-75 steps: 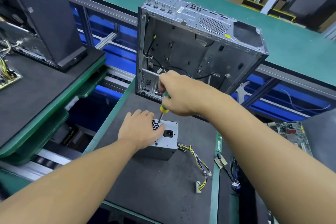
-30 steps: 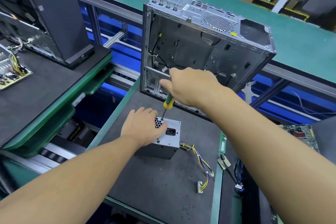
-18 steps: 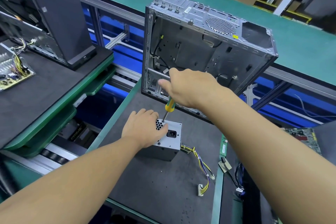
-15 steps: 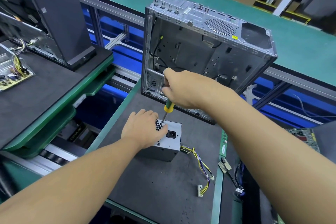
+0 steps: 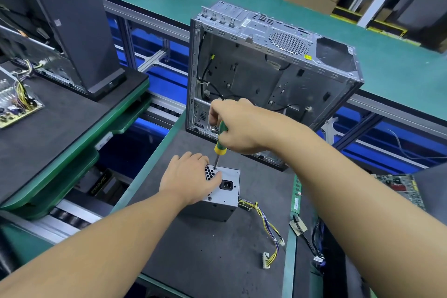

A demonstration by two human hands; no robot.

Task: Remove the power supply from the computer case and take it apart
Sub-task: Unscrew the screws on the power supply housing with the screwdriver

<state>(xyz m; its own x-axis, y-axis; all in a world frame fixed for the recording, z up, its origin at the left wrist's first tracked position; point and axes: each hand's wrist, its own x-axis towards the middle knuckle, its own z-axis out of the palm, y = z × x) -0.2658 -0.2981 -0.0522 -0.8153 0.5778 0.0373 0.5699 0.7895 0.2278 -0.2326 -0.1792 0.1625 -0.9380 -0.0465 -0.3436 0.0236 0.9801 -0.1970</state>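
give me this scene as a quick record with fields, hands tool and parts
stage: power supply is out of the case, sitting on the mat
left hand: holds the power supply from above
right hand: grips the screwdriver handle
screwdriver: near upright, tip at the far edge of the power supply's top face, by the vent holes
cables: yellow bundle trails right from the power supply across the mat
case: open, upright behind the hands
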